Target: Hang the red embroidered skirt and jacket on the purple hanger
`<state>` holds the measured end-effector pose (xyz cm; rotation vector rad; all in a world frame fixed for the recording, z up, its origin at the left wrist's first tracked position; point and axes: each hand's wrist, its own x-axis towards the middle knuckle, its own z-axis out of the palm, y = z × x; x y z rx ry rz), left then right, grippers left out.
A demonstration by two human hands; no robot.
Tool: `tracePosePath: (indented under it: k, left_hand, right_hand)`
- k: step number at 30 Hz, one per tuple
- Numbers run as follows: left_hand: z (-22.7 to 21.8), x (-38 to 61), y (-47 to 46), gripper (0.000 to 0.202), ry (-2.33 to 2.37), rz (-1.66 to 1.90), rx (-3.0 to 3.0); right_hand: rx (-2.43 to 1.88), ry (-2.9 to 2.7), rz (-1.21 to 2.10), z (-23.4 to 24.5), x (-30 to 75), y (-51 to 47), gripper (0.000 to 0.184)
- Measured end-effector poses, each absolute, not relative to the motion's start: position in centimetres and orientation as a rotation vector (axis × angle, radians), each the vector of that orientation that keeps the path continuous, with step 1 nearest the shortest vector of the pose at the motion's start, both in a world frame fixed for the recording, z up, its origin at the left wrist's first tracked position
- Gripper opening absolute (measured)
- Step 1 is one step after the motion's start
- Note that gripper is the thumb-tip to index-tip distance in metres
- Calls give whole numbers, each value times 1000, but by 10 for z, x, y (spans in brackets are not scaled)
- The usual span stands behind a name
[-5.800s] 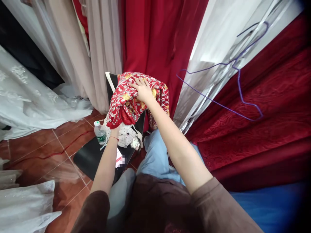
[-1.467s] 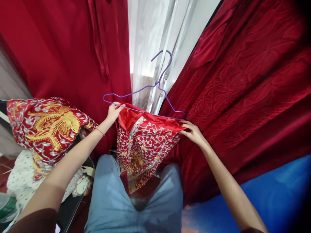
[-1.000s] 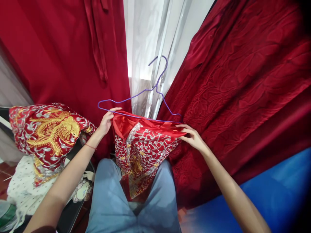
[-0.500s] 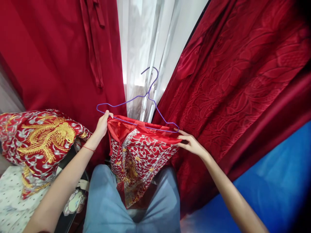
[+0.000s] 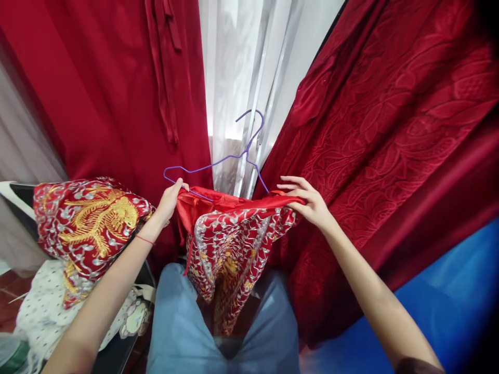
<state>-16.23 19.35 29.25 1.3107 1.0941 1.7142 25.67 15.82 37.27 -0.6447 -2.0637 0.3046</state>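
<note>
A red garment with silver and gold embroidery and a plain red lining hangs spread between my hands. My left hand pinches its upper left corner together with the lower bar of a purple wire hanger. At the upper right corner, my right hand grips the red edge between thumb and fingers, its upper fingers stretched out. The hanger's hook points up, and its right end is hidden behind the garment's edge. A thin red tie dangles from the garment's left side.
Dark red curtains hang on both sides of a white sheer curtain. At the left, another embroidered red piece lies over a dark seat with a spotted white cloth. Blue fabric is at lower right. My knees are below the garment.
My right hand has moved up and slightly right with the garment's edge, now covering the hanger's right end. The cloth hangs in narrower folds. My left hand keeps its hold.
</note>
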Motion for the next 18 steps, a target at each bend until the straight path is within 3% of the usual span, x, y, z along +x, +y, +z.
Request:
tracePosePath:
  k: [5, 12, 18]
  left_hand:
    - [303, -161, 191, 51, 1038, 1655, 1242]
    - [301, -148, 196, 55, 1065, 1634, 1215]
    - [300, -150, 194, 57, 1107, 1695, 1221]
  right_hand:
    - [-802, -1910, 223, 368, 289, 161, 43]
    - [-918, -2204, 525, 354, 314, 131, 71]
    - [-701, -2112, 501, 390, 285, 143, 73]
